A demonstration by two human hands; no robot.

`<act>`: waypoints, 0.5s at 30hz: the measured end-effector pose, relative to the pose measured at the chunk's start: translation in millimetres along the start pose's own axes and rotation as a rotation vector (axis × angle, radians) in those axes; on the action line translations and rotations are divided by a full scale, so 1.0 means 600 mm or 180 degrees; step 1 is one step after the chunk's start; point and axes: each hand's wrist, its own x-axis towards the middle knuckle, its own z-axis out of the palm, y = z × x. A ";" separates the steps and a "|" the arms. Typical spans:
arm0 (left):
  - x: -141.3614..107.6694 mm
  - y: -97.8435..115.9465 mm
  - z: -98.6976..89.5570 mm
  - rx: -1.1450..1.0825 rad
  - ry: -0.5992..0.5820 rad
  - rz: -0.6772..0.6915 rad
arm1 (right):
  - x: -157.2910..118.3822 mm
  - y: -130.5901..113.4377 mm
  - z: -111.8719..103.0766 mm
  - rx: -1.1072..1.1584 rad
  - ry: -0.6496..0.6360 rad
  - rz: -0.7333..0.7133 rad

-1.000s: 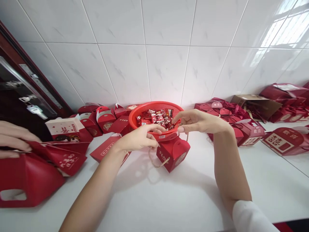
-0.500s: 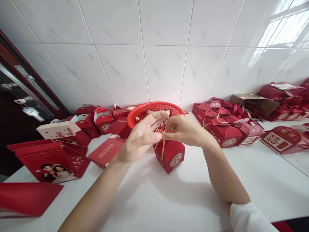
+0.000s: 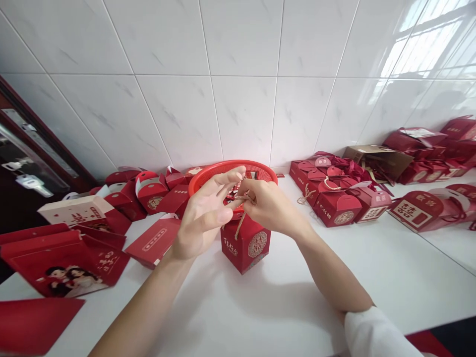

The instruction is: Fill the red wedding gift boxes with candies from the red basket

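Keys (image 3: 33, 184) on door (image 3: 13, 206) nr wall (image 3: 241, 116).

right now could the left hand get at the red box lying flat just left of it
Probably yes: the red box lies close beside the left hand, with nothing seen on top of it or between them.

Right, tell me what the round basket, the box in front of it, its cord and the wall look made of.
Basket: red plastic, slightly shiny, with an evenly perforated wall.
Box: probably coated card, judging by its crisp folds and print.
Cord: matte, twisted strands, perhaps jute or cotton.
Wall: likely glazed ceramic tile, with joint lines and glossy window reflections.
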 end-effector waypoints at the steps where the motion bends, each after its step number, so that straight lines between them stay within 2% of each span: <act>1: -0.001 0.001 0.002 0.0098 0.0057 0.0004 | 0.002 0.003 -0.003 0.0092 0.0087 -0.0007; 3: -0.002 0.001 0.005 0.0393 0.0230 0.0047 | 0.005 0.011 -0.015 0.0364 0.0354 -0.0028; 5: -0.001 -0.005 0.005 0.0825 0.0376 0.0145 | 0.004 0.020 -0.035 0.0715 0.0828 -0.0068; 8: 0.008 -0.031 -0.010 0.1625 0.0358 0.0311 | -0.002 0.038 -0.074 0.1060 0.1940 -0.0143; 11: 0.023 -0.076 -0.042 0.2414 0.0399 0.0509 | 0.002 0.068 -0.119 0.0972 0.3008 -0.0191; 13: 0.030 -0.111 -0.061 0.2729 0.0411 0.0487 | 0.018 0.100 -0.150 0.0839 0.3317 -0.0080; 15: 0.031 -0.142 -0.072 0.3057 0.0332 0.0215 | 0.048 0.141 -0.182 0.0729 0.3358 0.0140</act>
